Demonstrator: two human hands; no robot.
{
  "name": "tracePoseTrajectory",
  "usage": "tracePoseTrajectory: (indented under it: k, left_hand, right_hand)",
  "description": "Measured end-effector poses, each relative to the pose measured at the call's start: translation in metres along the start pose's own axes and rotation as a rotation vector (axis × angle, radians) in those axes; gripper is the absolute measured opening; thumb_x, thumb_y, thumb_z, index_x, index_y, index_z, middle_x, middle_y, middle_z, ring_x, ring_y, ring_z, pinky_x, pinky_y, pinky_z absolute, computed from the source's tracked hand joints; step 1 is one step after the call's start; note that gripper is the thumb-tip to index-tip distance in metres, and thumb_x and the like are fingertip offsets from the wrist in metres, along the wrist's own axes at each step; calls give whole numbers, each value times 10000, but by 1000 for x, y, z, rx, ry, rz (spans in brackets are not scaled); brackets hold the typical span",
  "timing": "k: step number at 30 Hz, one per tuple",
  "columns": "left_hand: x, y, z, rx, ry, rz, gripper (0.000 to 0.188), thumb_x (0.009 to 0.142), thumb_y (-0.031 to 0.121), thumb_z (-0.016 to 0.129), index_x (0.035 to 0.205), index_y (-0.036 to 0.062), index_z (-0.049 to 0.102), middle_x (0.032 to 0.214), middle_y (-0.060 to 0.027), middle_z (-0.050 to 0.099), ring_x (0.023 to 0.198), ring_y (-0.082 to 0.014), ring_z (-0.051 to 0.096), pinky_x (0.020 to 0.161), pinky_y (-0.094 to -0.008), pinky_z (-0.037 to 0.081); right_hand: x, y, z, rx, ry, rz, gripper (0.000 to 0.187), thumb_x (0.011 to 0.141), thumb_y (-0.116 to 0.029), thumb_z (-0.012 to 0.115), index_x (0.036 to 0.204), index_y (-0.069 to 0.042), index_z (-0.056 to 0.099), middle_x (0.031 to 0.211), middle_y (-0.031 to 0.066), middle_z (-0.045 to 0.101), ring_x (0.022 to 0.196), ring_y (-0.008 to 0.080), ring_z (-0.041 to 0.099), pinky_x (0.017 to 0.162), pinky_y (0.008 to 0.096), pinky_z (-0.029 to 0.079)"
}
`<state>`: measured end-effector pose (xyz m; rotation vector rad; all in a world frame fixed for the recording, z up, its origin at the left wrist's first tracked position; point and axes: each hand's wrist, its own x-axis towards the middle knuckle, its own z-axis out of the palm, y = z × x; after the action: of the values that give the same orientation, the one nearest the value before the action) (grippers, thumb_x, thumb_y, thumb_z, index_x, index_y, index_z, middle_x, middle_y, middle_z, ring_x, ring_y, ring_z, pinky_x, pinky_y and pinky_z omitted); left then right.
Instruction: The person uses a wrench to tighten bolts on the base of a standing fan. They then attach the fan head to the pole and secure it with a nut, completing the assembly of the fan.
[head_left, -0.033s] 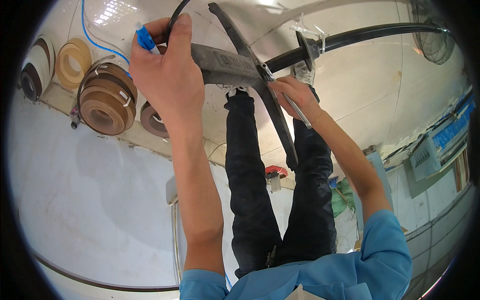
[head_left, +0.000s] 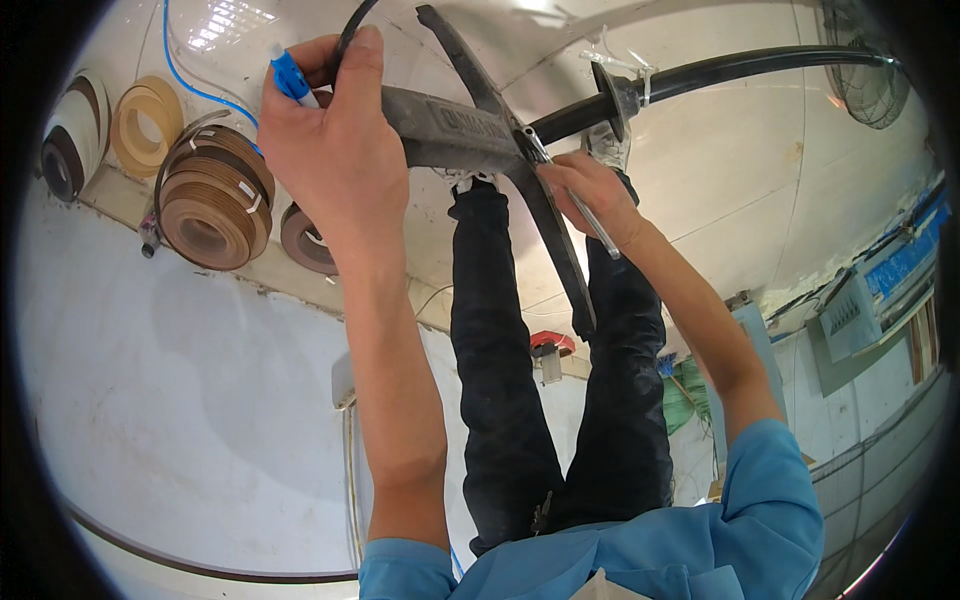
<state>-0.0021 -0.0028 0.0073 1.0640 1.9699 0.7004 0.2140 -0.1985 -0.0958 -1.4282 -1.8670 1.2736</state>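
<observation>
A black cross-shaped fan base (head_left: pixel 455 128) is held up off the floor, its long arms spreading out near my feet. My left hand (head_left: pixel 335 150) is closed around one end of it. A small blue-and-white plastic piece (head_left: pixel 290 77) shows between that hand's fingers, and a black cable (head_left: pixel 352 28) rises past the thumb. My right hand (head_left: pixel 592 195) grips a slim silver wrench (head_left: pixel 603 232), whose head meets the middle of the cross. From there a black pole (head_left: pixel 715 77) with a round collar runs right to a wire fan cage (head_left: pixel 868 75).
Rolls of brown edging strip (head_left: pixel 215 205) and a beige roll (head_left: pixel 148 120) stand along the wall at left. A blue hose (head_left: pixel 190 85) runs down toward my left hand. A red-and-grey object (head_left: pixel 551 348) lies behind my legs. A grey box (head_left: pixel 850 310) is at far right.
</observation>
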Motion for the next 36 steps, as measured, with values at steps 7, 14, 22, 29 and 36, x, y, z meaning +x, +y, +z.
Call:
tracePoseTrajectory:
  k: [7, 14, 22, 29, 36]
  left_hand:
    - [3, -1, 10, -48, 30, -8, 284, 921, 250, 779, 959, -15, 688, 796, 3, 625, 676, -83, 474, 627, -261, 391]
    - [3, -4, 10, -54, 35, 24, 265, 928, 231, 783, 966, -13, 687, 782, 15, 614, 677, -77, 475, 631, -253, 391]
    - [2, -2, 11, -58, 32, -16, 262, 934, 221, 781, 960, -16, 672, 726, 18, 591, 620, -63, 453, 577, -251, 365]
    - [5, -3, 8, -31, 17, 44, 265, 941, 223, 771, 961, -22, 670, 739, 9, 596, 621, -60, 452, 568, -256, 360]
    - [2, 0, 10, -49, 16, -24, 266, 935, 218, 777, 965, -24, 671, 757, 5, 598, 624, -59, 439, 564, -256, 357]
  right_hand:
    - [-1, 17, 1, -72, -111, -94, 366, 751, -64, 757, 1078, -82, 593, 958, 100, 586, 877, 326, 603, 756, 436, 514]
    - [14, 8, -5, 53, -108, 38, 363, 745, 41, 734, 1068, -58, 601, 935, 117, 599, 874, 342, 617, 749, 438, 525]
    - [44, -6, -14, -11, -233, 134, 264, 847, -81, 696, 1093, -57, 600, 969, 131, 641, 971, 368, 662, 822, 447, 551]
    - [20, -16, -52, 679, -220, 443, 327, 997, -175, 608, 1286, -22, 603, 1219, 139, 734, 1126, 272, 728, 981, 371, 564]
    - [-8, -47, -50, 1096, -6, 814, 227, 1047, -84, 569, 1253, 11, 557, 1053, 174, 699, 887, 258, 756, 775, 346, 626]
